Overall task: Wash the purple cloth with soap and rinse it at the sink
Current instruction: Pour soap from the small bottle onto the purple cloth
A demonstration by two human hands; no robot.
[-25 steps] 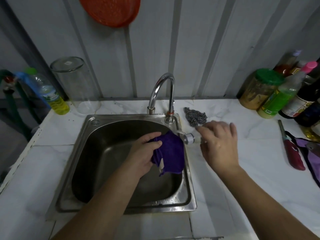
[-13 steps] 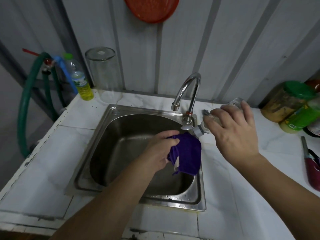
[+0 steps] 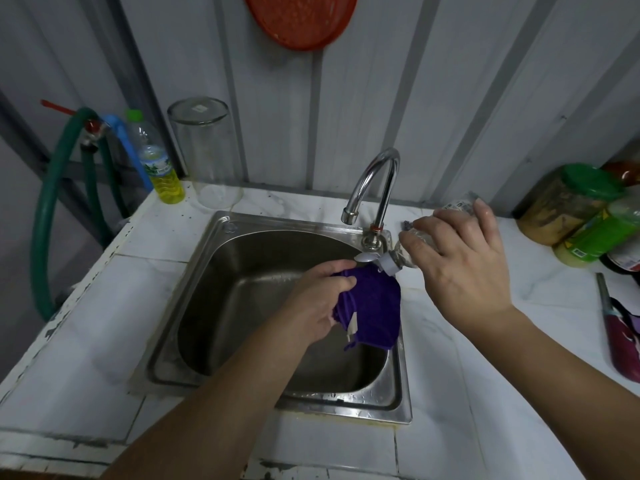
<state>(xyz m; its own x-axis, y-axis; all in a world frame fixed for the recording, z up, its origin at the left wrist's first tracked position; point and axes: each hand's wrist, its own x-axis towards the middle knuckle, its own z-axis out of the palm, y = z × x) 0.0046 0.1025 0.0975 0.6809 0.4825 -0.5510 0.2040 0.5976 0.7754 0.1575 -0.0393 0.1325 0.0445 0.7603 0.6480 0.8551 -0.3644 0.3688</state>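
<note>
My left hand (image 3: 317,303) grips the bunched purple cloth (image 3: 375,310) over the right side of the steel sink (image 3: 194,282). A small white tag hangs from the cloth. My right hand (image 3: 460,265) holds a clear soap bottle (image 3: 408,252) tipped downward, its grey flip-cap nozzle right above the top of the cloth. Most of the bottle is hidden under my fingers. The chrome tap (image 3: 372,181) curves over the basin just behind the cloth, and no water runs from it.
A yellow liquid bottle (image 3: 157,164) and an upturned glass jar (image 3: 207,154) stand at the back left beside a green hose (image 3: 48,209). Green-lidded jars (image 3: 568,202) and bottles crowd the back right. A maroon lighter (image 3: 620,334) lies at the right edge.
My right hand lifted the soap bottle off the counter and tipped its nozzle down over the cloth. My left hand kept hold of the cloth. The camera view shifted left.
</note>
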